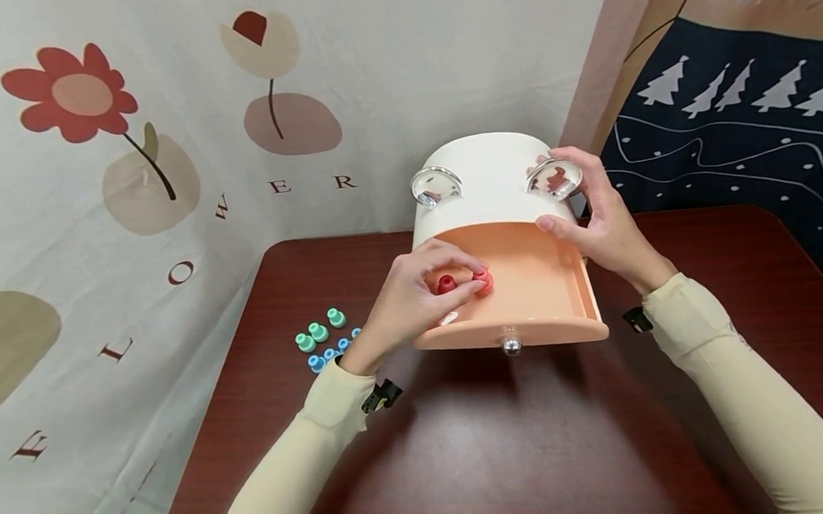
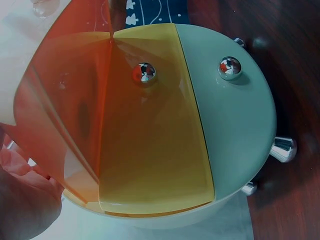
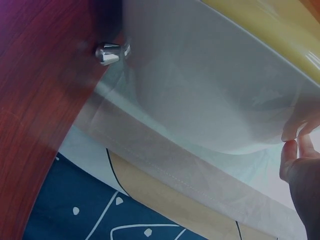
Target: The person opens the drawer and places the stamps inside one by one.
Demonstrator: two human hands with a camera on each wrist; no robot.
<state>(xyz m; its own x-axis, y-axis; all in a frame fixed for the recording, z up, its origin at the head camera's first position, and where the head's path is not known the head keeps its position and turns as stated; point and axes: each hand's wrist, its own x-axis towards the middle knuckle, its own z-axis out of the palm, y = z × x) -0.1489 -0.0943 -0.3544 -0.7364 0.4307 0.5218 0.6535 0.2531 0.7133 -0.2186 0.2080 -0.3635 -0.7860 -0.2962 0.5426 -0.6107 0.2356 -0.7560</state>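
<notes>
A small white cabinet (image 1: 494,169) with a rounded top and two round silver ears lies under both hands, its peach drawer (image 1: 540,280) pulled out. Over the drawer, my left hand (image 1: 414,296) pinches a red pawn-shaped piece (image 1: 482,282) between thumb and fingertips. Beside it in the drawer is another red piece (image 1: 447,284), partly behind the fingers. My right hand (image 1: 610,217) grips the cabinet's upper right side, thumb at the front edge and fingers behind the right ear. The left wrist view shows the yellow drawer (image 2: 150,130) and green drawer (image 2: 235,120) lower down.
Left of the cabinet, several green pieces (image 1: 318,332) and blue pieces (image 1: 316,363) stand on the dark red table (image 1: 466,450), some hidden by the left wrist. A printed curtain (image 1: 372,71) hangs behind, with a navy tree-patterned cloth (image 1: 729,135) to the right.
</notes>
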